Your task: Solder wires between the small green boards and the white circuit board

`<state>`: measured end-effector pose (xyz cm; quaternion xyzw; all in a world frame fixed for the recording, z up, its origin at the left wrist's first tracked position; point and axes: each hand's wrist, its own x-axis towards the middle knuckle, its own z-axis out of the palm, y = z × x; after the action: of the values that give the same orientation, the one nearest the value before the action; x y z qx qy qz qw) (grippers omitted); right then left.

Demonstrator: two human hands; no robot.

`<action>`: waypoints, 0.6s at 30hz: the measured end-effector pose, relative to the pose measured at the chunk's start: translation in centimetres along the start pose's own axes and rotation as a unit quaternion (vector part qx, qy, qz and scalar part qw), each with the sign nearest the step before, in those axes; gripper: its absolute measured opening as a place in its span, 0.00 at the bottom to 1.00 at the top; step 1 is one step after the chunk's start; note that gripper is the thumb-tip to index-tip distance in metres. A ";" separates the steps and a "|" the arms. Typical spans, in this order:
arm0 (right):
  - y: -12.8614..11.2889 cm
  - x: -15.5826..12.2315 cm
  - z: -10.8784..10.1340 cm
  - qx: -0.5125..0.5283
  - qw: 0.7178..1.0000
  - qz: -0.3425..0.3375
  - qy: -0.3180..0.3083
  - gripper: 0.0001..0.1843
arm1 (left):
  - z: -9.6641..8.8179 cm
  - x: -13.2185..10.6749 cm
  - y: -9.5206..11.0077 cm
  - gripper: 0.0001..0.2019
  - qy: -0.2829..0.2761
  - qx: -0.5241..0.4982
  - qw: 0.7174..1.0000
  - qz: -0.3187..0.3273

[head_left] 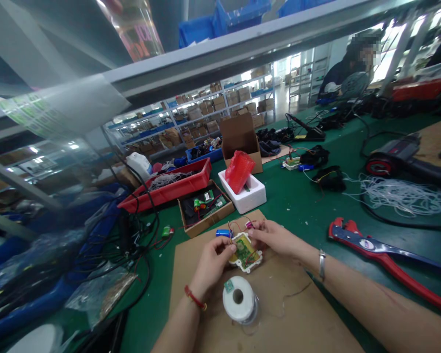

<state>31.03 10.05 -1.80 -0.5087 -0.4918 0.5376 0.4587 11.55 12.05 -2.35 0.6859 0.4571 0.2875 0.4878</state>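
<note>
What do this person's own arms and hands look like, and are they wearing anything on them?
They are bare human hands with bare forearms: no gloves, sleeves or cables on them. By the left hand, the wrist wears a thin red band with a gold-coloured detail; by the right hand, a silver-coloured band.

Near side of the circuit board is tight for us: white spool stands just in front, our left hand and right hand flank it. We can skirt the spool on its right, over the cardboard sheet; thin wire lies there. Far side we hit the cardboard tray and foam box. Black cables crowd our left. Right: passable green tabletop before the red-handled tool. Shelf beam crosses overhead.
</note>
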 end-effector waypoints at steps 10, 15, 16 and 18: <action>-7.3 -5.3 -6.2 -0.427 0.891 -0.044 0.145 0.24 | 1.4 -0.1 0.9 0.12 -0.066 -0.137 0.988 0.000; -5.7 -4.7 -0.9 -0.250 0.945 -0.205 0.042 0.12 | 1.3 0.1 0.6 0.12 -0.070 -0.157 0.985 0.003; -4.5 -4.2 0.3 -0.253 0.946 -0.202 0.025 0.17 | 1.2 0.1 0.5 0.12 -0.064 -0.160 0.985 0.003; -2.3 -3.4 2.1 -0.265 0.945 -0.192 0.011 0.19 | 1.1 -0.1 0.4 0.12 -0.045 -0.170 0.985 0.002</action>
<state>29.15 6.75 0.82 -0.5138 -0.6995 0.2840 0.4075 12.57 11.52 -2.36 0.6065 0.3779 0.3310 0.6163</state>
